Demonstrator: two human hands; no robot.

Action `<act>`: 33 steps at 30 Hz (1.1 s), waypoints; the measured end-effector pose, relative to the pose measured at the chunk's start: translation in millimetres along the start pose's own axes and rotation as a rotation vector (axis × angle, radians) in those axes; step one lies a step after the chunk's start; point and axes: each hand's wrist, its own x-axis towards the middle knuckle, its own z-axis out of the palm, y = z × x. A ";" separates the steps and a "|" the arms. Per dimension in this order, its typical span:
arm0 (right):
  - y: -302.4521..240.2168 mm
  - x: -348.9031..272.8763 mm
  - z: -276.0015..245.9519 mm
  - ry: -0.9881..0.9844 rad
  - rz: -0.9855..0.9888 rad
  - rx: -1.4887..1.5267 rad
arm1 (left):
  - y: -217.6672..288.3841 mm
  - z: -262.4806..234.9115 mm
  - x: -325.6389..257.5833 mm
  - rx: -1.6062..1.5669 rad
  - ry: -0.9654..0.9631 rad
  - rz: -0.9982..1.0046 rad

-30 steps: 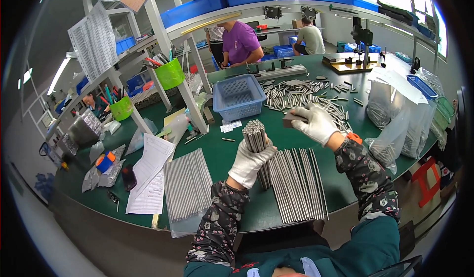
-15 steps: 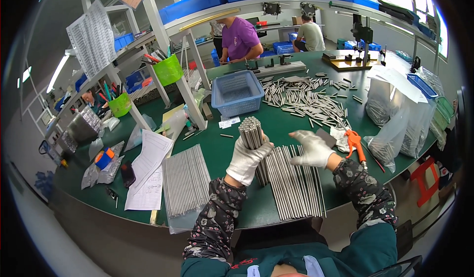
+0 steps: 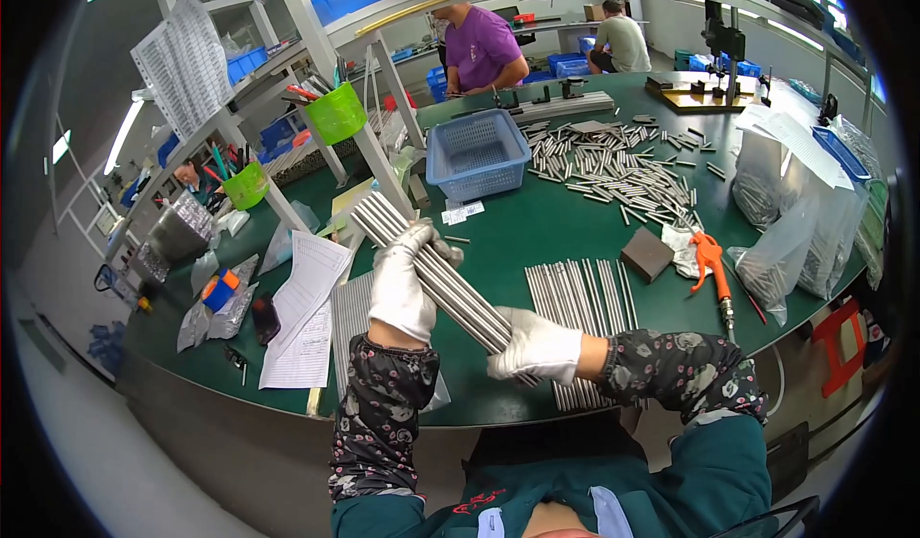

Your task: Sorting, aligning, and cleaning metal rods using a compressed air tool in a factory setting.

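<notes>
A bundle of long, shiny metal rods [image 3: 450, 289] slants across the front of the table, its upper end toward the left. My left hand [image 3: 404, 284], in a white glove, wraps around the bundle's upper part. Near the lower end, my right hand [image 3: 539, 346], gloved too, is closed around the same rods. Beneath and behind my right forearm lies a row of loose rods [image 3: 580, 298] side by side on the green table. Another tight row of grey rods [image 3: 352, 313] lies left of the bundle, partly hidden by my left arm.
A blue plastic basket [image 3: 477, 179] stands beyond the hands. Many short metal pins [image 3: 613, 169] are heaped right of it. A dark block [image 3: 647, 253], an orange air gun [image 3: 707, 260] and bags of metal pieces [image 3: 767, 274] lie rightward. Paper sheets [image 3: 307, 298] lie left; co-workers are behind.
The rod bundle has gone from upright to slanting, its top tipped left. My right hand, earlier open above the loose rods, has closed on the bundle's lower end. The view has shifted slightly.
</notes>
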 end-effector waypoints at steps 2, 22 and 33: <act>-8.4 -23.3 9.8 -0.008 0.166 0.263 | 0.4 -5.5 -14.5 0.110 -0.062 -0.158; -75.5 -62.0 -52.0 -0.067 0.089 0.165 | -74.9 9.0 -32.9 0.841 -0.205 0.704; -71.7 42.7 -5.4 0.402 -0.337 -0.529 | -125.6 -40.4 2.5 0.229 -0.073 0.371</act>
